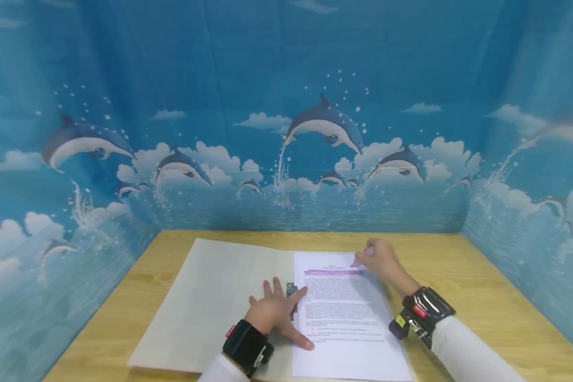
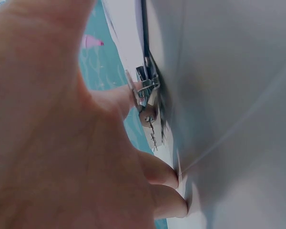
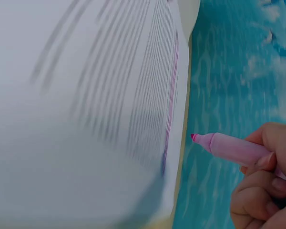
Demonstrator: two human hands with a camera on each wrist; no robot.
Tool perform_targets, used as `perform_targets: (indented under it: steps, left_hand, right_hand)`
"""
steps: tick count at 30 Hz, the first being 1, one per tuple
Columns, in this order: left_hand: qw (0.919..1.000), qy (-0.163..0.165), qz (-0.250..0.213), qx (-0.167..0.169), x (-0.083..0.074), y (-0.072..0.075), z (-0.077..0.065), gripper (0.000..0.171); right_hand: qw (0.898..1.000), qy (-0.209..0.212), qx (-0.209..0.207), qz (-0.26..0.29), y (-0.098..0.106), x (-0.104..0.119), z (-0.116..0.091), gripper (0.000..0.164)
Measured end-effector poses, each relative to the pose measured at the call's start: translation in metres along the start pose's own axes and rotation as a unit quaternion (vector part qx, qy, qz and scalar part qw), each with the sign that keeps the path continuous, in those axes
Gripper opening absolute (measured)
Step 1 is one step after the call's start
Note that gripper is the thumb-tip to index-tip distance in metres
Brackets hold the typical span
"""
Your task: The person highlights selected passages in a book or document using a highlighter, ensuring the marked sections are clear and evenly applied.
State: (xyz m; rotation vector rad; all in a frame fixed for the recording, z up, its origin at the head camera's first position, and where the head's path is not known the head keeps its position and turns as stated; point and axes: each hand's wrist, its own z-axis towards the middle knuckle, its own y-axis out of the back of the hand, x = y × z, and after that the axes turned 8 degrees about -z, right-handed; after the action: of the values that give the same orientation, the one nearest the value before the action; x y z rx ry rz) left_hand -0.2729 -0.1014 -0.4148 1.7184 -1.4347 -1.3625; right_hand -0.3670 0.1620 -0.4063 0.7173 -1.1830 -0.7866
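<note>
My right hand (image 1: 385, 261) pinches a pink highlighter (image 3: 238, 149) between thumb and fingers. Its bare pink tip shows in the right wrist view, at the upper right of a printed sheet (image 1: 348, 363). A pink highlighted line (image 1: 333, 272) runs across the text near the top of that page. Spread wide, my left hand (image 1: 274, 314) rests on the open folder (image 1: 210, 297), thumb and index finger reaching over the sheet's left edge. Between them lies the folder's metal clip (image 2: 148, 83), partly hidden by the hand in the head view.
The folder's bare cover lies opened to the left on a wooden table (image 1: 487, 297). Around the table's back and sides hangs a blue curtain (image 1: 248, 63) printed with dolphins. Black wrist straps (image 1: 430, 310) sit on both forearms.
</note>
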Motion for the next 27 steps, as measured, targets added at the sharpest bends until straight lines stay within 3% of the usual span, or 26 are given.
perform_targets:
  steps: [9,15,27]
  left_hand:
    - [0.9998,0.0,0.021,-0.004,0.0,0.0,0.002,0.117]
    - [0.9996,-0.003,0.028,-0.009,-0.002,0.001,-0.002,0.117]
    - [0.9992,0.002,0.036,-0.014,0.0,0.0,0.001,0.117]
  right_hand:
    - [0.997,0.082,-0.008,-0.009,-0.035,0.048,0.008,0.017]
    - [0.993,0.118,-0.012,0.001,-0.054,0.064,0.012,0.017]
    - [0.994,0.109,-0.01,0.0,-0.073,0.078,0.014,0.017]
